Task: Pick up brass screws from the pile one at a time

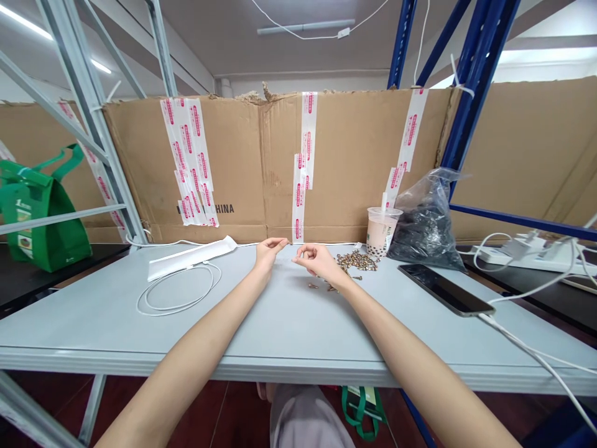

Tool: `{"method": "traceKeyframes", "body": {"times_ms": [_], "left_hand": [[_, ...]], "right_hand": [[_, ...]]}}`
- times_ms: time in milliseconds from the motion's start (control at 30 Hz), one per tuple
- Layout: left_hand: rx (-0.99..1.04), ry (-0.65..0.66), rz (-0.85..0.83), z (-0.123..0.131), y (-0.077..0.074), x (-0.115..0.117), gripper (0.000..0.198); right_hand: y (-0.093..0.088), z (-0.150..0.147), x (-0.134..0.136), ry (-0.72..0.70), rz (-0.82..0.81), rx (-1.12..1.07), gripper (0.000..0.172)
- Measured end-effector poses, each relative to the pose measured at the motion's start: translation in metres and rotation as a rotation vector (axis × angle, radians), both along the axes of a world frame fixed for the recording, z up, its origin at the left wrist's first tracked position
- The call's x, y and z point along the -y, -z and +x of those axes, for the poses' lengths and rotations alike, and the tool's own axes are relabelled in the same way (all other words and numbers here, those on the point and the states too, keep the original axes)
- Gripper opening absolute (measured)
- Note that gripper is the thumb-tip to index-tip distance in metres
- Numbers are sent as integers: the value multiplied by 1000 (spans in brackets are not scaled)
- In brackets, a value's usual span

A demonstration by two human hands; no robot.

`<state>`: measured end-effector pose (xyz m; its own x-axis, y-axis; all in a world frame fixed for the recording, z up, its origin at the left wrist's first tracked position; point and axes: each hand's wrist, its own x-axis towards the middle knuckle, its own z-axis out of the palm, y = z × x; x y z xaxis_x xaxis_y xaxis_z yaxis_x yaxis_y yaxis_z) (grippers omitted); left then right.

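Brass-coloured metal pieces [361,261] heap right of centre on the smooth grey tabletop [298,330], just beside the right hand [317,260], the nearer one. One stray piece [313,285] points sideways across the frame. Right grip: curled, narrow. Left hand [269,252], at centre: fingers close together. Whether either holds anything, I cannot tell. Creased brown cardboard [233,155] stands behind.

Left hand [267,252]: bare, slim-fingered, nothing worn on the part in view
Right hand [319,260]: bare, likewise slim-fingered
Left forearm [205,348]: bare, slender, tapering
Right forearm [410,348]: bare, the same tapering shape
Lap cloth [303,420]: pale grey, faintly mauve, softly creased
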<state>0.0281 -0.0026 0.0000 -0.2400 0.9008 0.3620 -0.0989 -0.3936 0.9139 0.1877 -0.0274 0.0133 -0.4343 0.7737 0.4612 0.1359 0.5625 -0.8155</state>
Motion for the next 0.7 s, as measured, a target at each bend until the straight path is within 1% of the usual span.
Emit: {"method": "traceKeyframes", "body": {"times_ms": [133, 167, 267, 300, 367, 400, 433, 500, 567, 600, 633, 667, 700], "left_hand": [[-22, 13, 7, 1, 1, 1, 26], [-19, 19, 11, 1, 2, 0, 26], [-4, 47, 18, 1, 3, -3, 25], [1, 49, 16, 1, 3, -3, 26], [9, 41, 4, 1, 2, -4, 26], [13, 39, 3, 1, 2, -4, 26], [15, 40, 7, 1, 2, -4, 26], [9, 45, 16, 1, 2, -3, 26], [-3, 33, 15, 1, 1, -2, 26], [-12, 25, 10, 1, 1, -2, 26], [-18, 18, 4, 1, 2, -2, 26], [-25, 17, 2, 1, 2, -2, 26], [-29, 17, 0, 1, 2, -2, 26]], "right_hand": [[-1, -3, 6, -122, -61, -33, 28], [-1, -4, 9, -150, -70, -27, 27], [1, -13, 19, -216, -65, 48, 12], [2, -16, 22, -249, -63, 83, 12], [4, -21, 24, -322, -72, 152, 17], [4, -22, 23, -337, -75, 182, 19], [5, -21, 19, -318, -74, 200, 21], [4, -13, 8, -199, -36, 188, 22], [3, 0, -5, -30, 15, 143, 25], [3, 8, -11, 83, 31, 155, 26], [3, 14, -16, 208, 51, 187, 30], [3, 19, -19, 302, 77, 239, 35], [4, 23, -20, 360, 107, 275, 37]]}}
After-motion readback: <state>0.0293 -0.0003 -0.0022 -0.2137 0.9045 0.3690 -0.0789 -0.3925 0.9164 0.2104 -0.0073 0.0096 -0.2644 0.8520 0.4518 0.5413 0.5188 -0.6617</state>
